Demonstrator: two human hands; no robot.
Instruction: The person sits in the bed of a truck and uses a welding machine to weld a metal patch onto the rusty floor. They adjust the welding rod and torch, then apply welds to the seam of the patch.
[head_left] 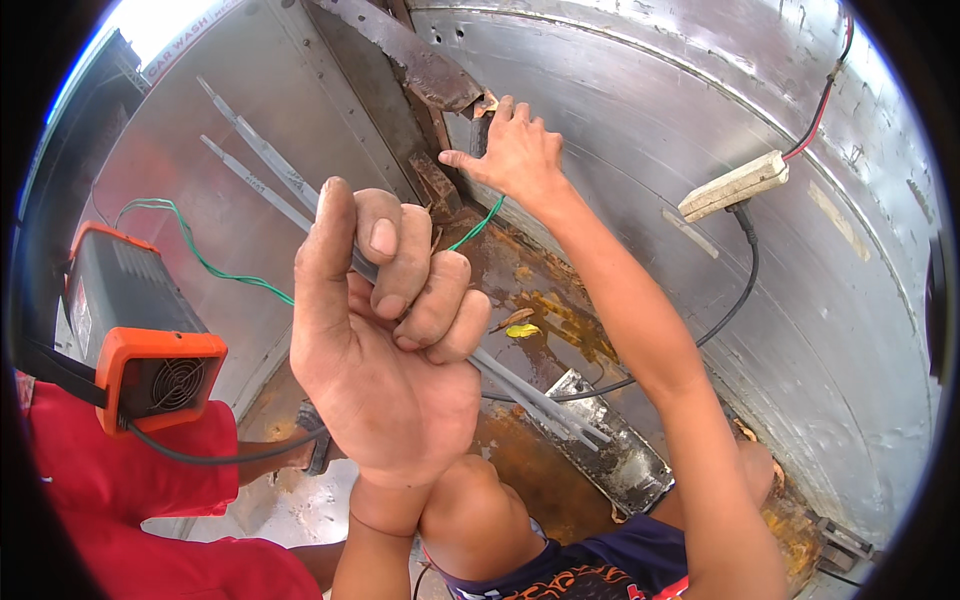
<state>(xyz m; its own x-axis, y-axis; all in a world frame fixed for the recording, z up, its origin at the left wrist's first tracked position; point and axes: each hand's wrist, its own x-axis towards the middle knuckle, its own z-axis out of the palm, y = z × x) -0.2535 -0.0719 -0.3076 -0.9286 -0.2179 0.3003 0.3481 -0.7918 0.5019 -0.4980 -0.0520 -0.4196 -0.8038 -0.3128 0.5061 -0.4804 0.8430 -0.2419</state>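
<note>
My left hand (390, 340) is raised palm up in the middle of the view, its fingers curled round several thin grey welding rods (262, 150). The rods run out past both sides of the fist, and their lower ends (560, 415) point toward the floor. Farther off, my right hand (522, 150) reaches to a corner of the metal walls. Its fingertips touch the broken end of a rusty metal strip (420, 60), beside a dark upright piece (480, 132). The thumb stands apart and the fingers are stretched out.
A grey and orange welding machine (150, 320) hangs by a strap near a person in red clothing (130, 480). A white socket block (735, 187) with cables rests against the curved metal wall (800, 300). Green wire (215, 265), a metal plate (630, 465) and leaves (522, 330) lie lower.
</note>
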